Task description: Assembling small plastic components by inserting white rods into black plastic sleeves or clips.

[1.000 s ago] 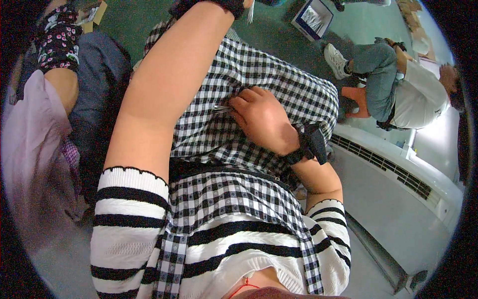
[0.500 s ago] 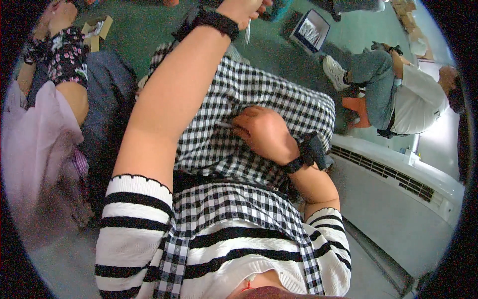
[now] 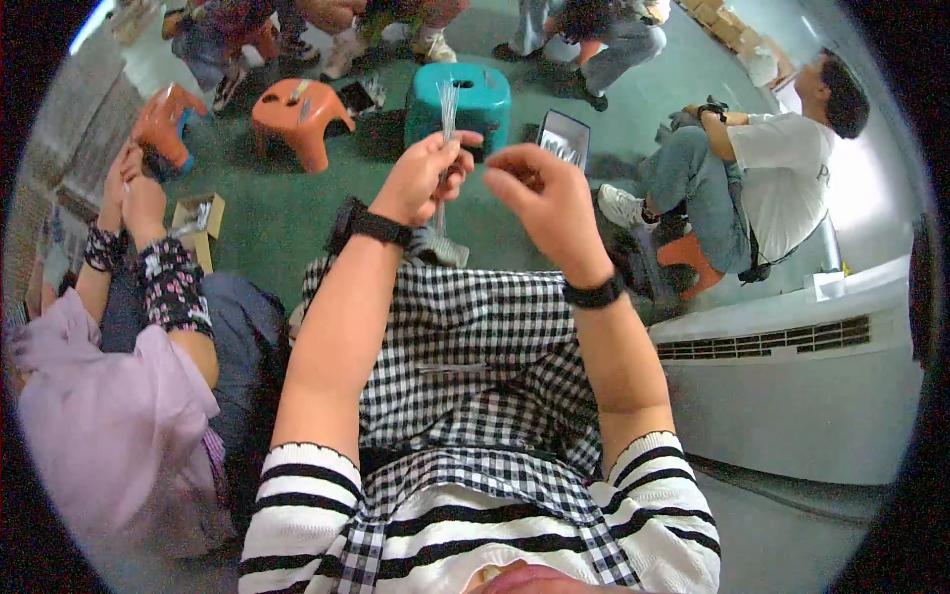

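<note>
Upright in my left hand [image 3: 427, 178] is a bundle of thin, whitish strands [image 3: 448, 111], gripped around its middle. Its upper ends fan out slightly above my fingers, and the lower ends show beneath the hand. Just to the right, my right hand [image 3: 542, 203] is raised with curved fingers and the thumb apart; I see nothing in it. A few similar pale strands [image 3: 455, 368] lie across the black-and-white checked apron [image 3: 465, 317] on my lap. Exactly what kind the strands are is too fine to make out.
Ahead stands a teal stool [image 3: 460, 94], with an orange stool [image 3: 300, 114] to its left. An open box [image 3: 564, 139] of pale pieces sits beyond my right hand. Co-workers sit at left [image 3: 119, 396], right [image 3: 782, 188] and far side. A white unit with a grille [image 3: 782, 406] is at right.
My right hand has risen from my lap to beside my left hand, uncovering strands on the apron. The view has tilted up, bringing the stools and far co-workers into sight.
</note>
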Demonstrator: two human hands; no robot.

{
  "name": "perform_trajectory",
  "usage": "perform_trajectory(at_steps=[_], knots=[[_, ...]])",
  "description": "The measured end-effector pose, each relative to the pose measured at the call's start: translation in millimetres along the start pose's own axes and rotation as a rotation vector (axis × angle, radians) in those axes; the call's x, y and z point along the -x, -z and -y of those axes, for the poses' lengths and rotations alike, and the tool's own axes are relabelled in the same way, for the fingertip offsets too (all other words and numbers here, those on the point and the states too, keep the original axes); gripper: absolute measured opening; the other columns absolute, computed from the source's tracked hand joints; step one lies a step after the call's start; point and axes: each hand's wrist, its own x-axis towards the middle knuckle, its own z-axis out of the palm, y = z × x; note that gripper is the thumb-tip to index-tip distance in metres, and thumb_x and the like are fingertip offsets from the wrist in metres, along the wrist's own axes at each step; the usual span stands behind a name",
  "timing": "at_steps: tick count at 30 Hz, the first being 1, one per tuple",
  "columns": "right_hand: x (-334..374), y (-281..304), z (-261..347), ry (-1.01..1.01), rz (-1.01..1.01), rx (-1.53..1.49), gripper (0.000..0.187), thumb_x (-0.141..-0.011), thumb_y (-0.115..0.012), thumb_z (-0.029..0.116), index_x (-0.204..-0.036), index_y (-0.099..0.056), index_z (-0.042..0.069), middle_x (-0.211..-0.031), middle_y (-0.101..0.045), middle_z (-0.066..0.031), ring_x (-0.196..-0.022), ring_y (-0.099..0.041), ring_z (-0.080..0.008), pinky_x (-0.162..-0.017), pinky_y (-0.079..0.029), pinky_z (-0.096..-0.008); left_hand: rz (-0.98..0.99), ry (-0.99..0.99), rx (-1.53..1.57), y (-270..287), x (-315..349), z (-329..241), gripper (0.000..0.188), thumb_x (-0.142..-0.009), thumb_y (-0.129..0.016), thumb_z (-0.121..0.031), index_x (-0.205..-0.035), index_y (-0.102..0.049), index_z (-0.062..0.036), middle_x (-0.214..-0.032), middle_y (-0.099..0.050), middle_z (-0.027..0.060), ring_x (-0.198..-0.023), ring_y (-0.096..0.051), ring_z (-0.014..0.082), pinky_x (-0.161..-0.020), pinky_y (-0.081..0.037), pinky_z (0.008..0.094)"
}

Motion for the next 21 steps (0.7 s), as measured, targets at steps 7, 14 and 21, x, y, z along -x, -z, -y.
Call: perform_trajectory(at_steps=[7, 14, 21], knots=[[-37, -18, -82, -0.237, -0.089, -0.624, 0.028, -0.079, -0.067, 0.022, -0.098, -0.064, 0.002, -0.086, -0.063, -0.0011, -0.075, -0.056, -0.007, -0.059, -0.038, -0.0189, 0.09, 0.087, -0.138, -11, -1, -2, 0.022, -0.094, -0.046, -0.025, -0.105, -0.054, -0.0082, -0.072, -0.052, -0.0028, -0.053, -0.042, 0.0027, -0.043, -0.029, 0.0159], [-44, -16, -89, -0.156, -0.173, -0.725, 0.023, -0.076, -0.07, 0.017, -0.091, -0.065, -0.001, -0.085, -0.065, -0.004, -0.075, -0.058, -0.0096, -0.067, -0.045, -0.0227, 0.113, 0.161, -0.302, -19, -3, 5, 0.023, -0.094, -0.046, -0.026, -0.101, -0.056, -0.0065, -0.069, -0.05, -0.0032, -0.05, -0.039, 0.0014, -0.042, -0.028, 0.0161], [-45, -12, -98, -0.173, -0.184, -0.625, 0.016, -0.078, -0.068, 0.016, -0.088, -0.066, 0.003, -0.078, -0.063, -0.0004, -0.07, -0.053, -0.0066, -0.062, -0.04, -0.0206, 0.12, 0.188, -0.332, -26, -2, 9, 0.025, -0.094, -0.045, -0.028, -0.102, -0.056, -0.0061, -0.068, -0.051, -0.0021, -0.05, -0.041, 0.0016, -0.042, -0.028, 0.0156]])
